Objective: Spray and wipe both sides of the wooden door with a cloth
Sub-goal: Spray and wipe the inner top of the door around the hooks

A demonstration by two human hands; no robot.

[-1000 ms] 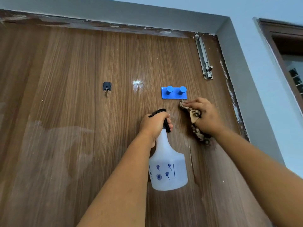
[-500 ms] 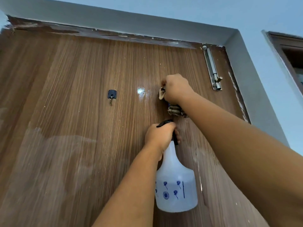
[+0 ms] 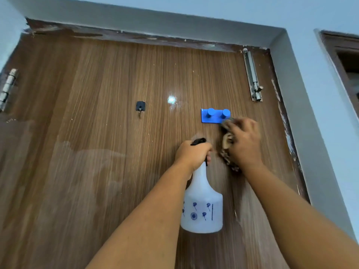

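Note:
The wooden door (image 3: 108,78) fills the view, with a damp patch at the lower left. My left hand (image 3: 191,153) grips the neck of a white spray bottle (image 3: 202,206) with a black nozzle and blue flower marks, held up close to the door. My right hand (image 3: 243,141) holds a bunched brown patterned cloth (image 3: 226,152) against the door, just below and right of a blue two-peg hook (image 3: 214,115). The hand is blurred by motion.
A small black hook (image 3: 140,106) with a key hangs left of centre. A metal slide bolt (image 3: 252,76) runs down the upper right of the door, a hinge (image 3: 7,88) sits on the left edge. Grey door frame (image 3: 303,105) and wall lie to the right.
My right hand with the cloth has swept from over the blue hook down and to the right, uncovering the hook. The left hand and bottle stay about where they were.

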